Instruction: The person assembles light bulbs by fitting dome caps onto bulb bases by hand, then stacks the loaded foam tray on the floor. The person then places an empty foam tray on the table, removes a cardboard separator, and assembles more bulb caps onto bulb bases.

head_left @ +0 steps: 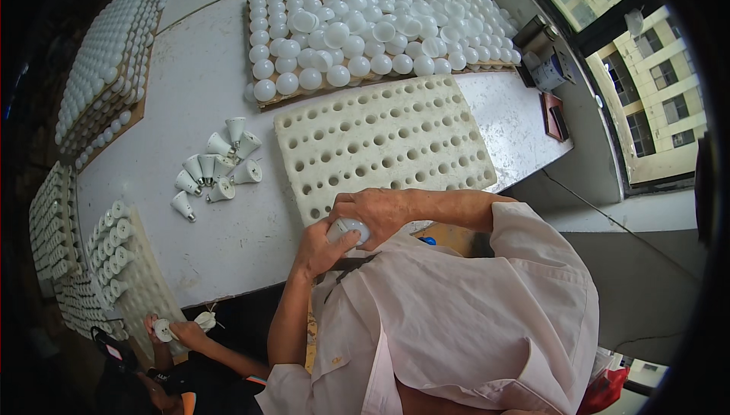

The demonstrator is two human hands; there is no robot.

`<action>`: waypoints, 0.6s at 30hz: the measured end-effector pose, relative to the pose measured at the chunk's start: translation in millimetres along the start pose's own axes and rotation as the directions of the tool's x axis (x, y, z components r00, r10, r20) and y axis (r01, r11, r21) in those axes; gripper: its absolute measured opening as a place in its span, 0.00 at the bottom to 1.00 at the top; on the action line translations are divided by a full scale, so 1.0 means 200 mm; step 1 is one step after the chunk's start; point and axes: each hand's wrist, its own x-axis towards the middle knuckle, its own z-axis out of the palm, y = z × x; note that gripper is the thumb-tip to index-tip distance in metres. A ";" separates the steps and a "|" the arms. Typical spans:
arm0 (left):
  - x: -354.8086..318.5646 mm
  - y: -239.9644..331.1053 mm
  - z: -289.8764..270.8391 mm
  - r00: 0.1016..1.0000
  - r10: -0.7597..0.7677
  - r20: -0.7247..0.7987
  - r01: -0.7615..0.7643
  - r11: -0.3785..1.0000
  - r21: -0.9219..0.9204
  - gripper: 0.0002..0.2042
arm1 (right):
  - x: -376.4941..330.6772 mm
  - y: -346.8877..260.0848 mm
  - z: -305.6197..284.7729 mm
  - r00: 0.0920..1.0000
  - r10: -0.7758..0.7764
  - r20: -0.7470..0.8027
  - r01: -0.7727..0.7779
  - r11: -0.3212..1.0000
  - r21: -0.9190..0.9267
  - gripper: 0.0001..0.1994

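In front of my chest, by the near edge of the table, both hands are closed around a light bulb (350, 228) with a rounded white cover. My left hand (313, 249) grips it from the lower left, its thumb lying across the cover. From above and the right, my right hand (376, 213) wraps the bulb; its fingers partly hide the far end. Just beyond the hands lies a pale foam board (388, 130) with rows of round holes. Several white bulb bases (221, 147) without covers lie loose in a pile to the left of the board.
Stacked trays of white bulb covers (353, 42) stand at the back, with more stacks (110, 57) at the far left. At lower left a co-worker's hands (182, 331) hold a white bulb part beside another foam board (148, 278). A window (646, 88) is at the right.
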 end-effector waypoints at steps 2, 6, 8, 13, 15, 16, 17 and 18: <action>0.00 0.00 0.00 0.999 0.048 -0.014 -0.047 0.998 0.049 0.26 | -0.01 0.01 0.02 0.996 -0.059 -0.074 0.059 0.998 0.000 0.30; 0.00 0.01 0.00 1.000 0.014 -0.024 -0.012 0.997 0.081 0.25 | 0.00 0.06 0.09 0.932 -0.251 -0.262 0.254 0.967 -0.023 0.28; 0.01 0.01 0.01 0.999 -0.032 -0.020 0.033 0.998 0.053 0.25 | 0.02 0.07 0.12 0.797 -0.413 -0.442 0.450 0.893 -0.023 0.24; 0.01 0.05 0.04 0.996 -0.090 0.006 0.089 0.993 0.082 0.22 | -0.01 0.06 0.18 0.732 -0.414 -0.541 0.490 0.872 -0.004 0.17; 0.00 0.11 0.06 0.993 -0.121 0.011 0.120 0.992 0.047 0.22 | -0.02 0.05 0.17 0.717 -0.399 -0.571 0.504 0.863 0.030 0.15; 0.00 0.12 0.07 0.989 -0.147 0.014 0.146 0.989 0.014 0.23 | -0.02 0.05 0.15 0.703 -0.428 -0.568 0.535 0.844 0.025 0.14; 0.00 0.12 0.08 0.989 -0.144 0.017 0.144 0.989 0.011 0.23 | -0.01 0.05 0.14 0.686 -0.462 -0.563 0.566 0.824 0.013 0.13; 0.00 0.12 0.08 0.989 -0.149 0.002 0.149 0.989 -0.015 0.22 | -0.01 0.05 0.13 0.688 -0.460 -0.561 0.563 0.827 0.012 0.13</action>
